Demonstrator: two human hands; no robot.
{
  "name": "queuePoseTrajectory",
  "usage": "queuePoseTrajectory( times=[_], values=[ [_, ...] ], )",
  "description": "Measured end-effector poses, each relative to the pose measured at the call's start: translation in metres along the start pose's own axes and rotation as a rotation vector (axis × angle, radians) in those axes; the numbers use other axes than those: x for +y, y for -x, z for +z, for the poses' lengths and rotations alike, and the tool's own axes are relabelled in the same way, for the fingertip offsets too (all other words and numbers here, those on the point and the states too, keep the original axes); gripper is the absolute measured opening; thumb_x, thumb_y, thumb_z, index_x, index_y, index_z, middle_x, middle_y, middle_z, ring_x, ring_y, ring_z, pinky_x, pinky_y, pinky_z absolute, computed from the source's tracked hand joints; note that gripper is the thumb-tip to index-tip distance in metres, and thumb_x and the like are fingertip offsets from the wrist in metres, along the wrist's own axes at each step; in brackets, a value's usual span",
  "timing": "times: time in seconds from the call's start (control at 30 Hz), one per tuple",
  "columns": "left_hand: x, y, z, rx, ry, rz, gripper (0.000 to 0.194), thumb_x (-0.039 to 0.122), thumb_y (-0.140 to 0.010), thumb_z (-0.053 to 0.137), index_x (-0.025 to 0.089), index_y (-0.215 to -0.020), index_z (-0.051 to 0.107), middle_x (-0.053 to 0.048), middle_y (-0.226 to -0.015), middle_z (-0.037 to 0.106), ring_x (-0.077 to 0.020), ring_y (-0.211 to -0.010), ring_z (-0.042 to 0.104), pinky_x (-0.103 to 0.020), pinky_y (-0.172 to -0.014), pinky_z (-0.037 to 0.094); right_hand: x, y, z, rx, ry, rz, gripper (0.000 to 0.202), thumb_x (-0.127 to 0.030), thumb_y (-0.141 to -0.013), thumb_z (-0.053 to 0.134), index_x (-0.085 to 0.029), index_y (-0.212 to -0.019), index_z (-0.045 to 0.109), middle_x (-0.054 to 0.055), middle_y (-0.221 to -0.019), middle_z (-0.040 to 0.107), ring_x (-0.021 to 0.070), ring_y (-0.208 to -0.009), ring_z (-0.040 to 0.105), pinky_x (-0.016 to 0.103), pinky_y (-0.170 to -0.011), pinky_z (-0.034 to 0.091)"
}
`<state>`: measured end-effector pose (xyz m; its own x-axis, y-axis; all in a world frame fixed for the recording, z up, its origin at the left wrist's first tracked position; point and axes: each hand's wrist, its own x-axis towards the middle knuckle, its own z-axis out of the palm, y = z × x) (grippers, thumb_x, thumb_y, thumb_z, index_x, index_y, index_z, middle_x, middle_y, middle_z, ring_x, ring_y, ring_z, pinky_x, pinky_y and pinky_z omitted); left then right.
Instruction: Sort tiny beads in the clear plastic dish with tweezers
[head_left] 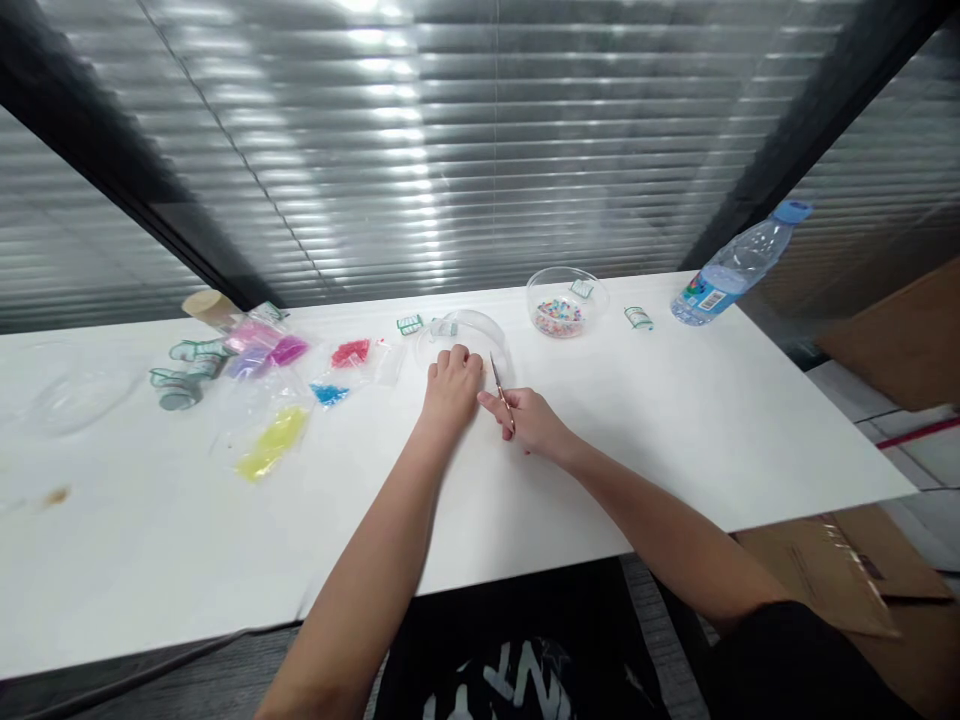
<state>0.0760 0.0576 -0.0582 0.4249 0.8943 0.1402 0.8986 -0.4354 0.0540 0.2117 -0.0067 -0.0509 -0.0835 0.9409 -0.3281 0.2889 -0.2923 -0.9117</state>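
My right hand (pixel 531 424) is closed round the handles of small scissors (pixel 501 388), whose blades point away from me and toward the window. Close on its left, my left hand (pixel 454 385) rests with curled fingers at the near rim of a clear plastic lid or shallow dish (pixel 480 322). Whatever my left fingers pinch, if anything, is too small or hidden to make out. A small green-and-white packet (pixel 444 328) shows at the dish. Behind my right hand stands a clear bowl (pixel 536 300) with multicoloured beads (pixel 559 316) in it.
To the left lie bags of yellow beads (pixel 271 443), blue beads (pixel 330 394), red beads (pixel 350 353) and pink beads (pixel 288 349), beside several wrapped rolls (pixel 176 388). A water bottle (pixel 733 268) stands at the right, by the blinds. Cardboard boxes (pixel 817 570) sit below the table edge.
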Motion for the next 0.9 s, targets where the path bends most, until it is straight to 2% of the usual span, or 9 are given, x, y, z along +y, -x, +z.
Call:
queuePoseTrajectory(
  times=[0.23,0.37,0.5,0.67,0.8,0.9],
  values=[
    [0.003,0.001,-0.003,-0.027,-0.019,-0.026,0.022,0.021,-0.096,0.039,0.015,-0.109,0.056,-0.015,-0.120,0.054,-0.0310,-0.105,0.047,-0.041,-0.082,0.042,0.001,-0.001,0.000,0.007,0.017,-0.001,0.055,-0.070,-0.078,0.060,-0.021,-0.060,0.044,-0.002,-0.052,0.051,0.0092,-0.041,0.041,0.019,-0.032,0.033],
    [0.003,0.000,0.000,0.008,0.009,-0.021,0.019,0.021,-0.096,0.040,0.016,-0.106,0.055,-0.015,-0.119,0.054,-0.0315,-0.104,0.047,-0.042,-0.081,0.042,-0.001,0.000,0.000,0.005,0.017,0.009,0.055,-0.070,-0.078,0.060,-0.021,-0.061,0.045,-0.001,-0.052,0.051,0.0092,-0.041,0.041,0.020,-0.033,0.034],
    [-0.002,-0.002,0.005,0.118,0.110,-0.010,0.015,0.017,-0.094,0.040,0.017,-0.099,0.054,-0.014,-0.108,0.057,-0.0297,-0.098,0.049,-0.040,-0.079,0.043,-0.003,0.001,0.000,0.001,0.007,0.016,0.054,-0.070,-0.079,0.060,-0.021,-0.061,0.044,-0.001,-0.053,0.052,0.0096,-0.043,0.041,0.020,-0.033,0.033],
    [-0.012,-0.008,0.009,0.293,0.365,0.008,0.018,0.010,-0.092,0.036,0.019,-0.092,0.052,-0.009,-0.086,0.060,-0.0233,-0.081,0.051,-0.035,-0.073,0.044,-0.003,0.002,-0.001,0.000,0.010,0.026,0.055,-0.071,-0.078,0.060,-0.021,-0.062,0.044,-0.001,-0.053,0.051,0.0100,-0.043,0.040,0.021,-0.034,0.033],
    [-0.015,-0.009,0.009,0.417,0.548,0.021,0.015,0.013,-0.092,0.041,0.019,-0.091,0.055,-0.006,-0.085,0.062,-0.0193,-0.079,0.055,-0.031,-0.070,0.046,-0.003,0.002,-0.001,-0.004,-0.004,0.033,0.056,-0.073,-0.078,0.059,-0.021,-0.063,0.044,-0.001,-0.054,0.051,0.0100,-0.043,0.040,0.021,-0.033,0.034],
    [-0.014,-0.009,0.009,0.455,0.611,0.032,0.014,0.014,-0.091,0.045,0.018,-0.090,0.058,-0.006,-0.086,0.064,-0.0168,-0.078,0.058,-0.028,-0.070,0.048,-0.004,0.002,-0.001,-0.004,-0.010,0.027,0.057,-0.074,-0.078,0.057,-0.021,-0.063,0.045,-0.001,-0.054,0.051,0.0099,-0.043,0.040,0.021,-0.033,0.034]
  ],
)
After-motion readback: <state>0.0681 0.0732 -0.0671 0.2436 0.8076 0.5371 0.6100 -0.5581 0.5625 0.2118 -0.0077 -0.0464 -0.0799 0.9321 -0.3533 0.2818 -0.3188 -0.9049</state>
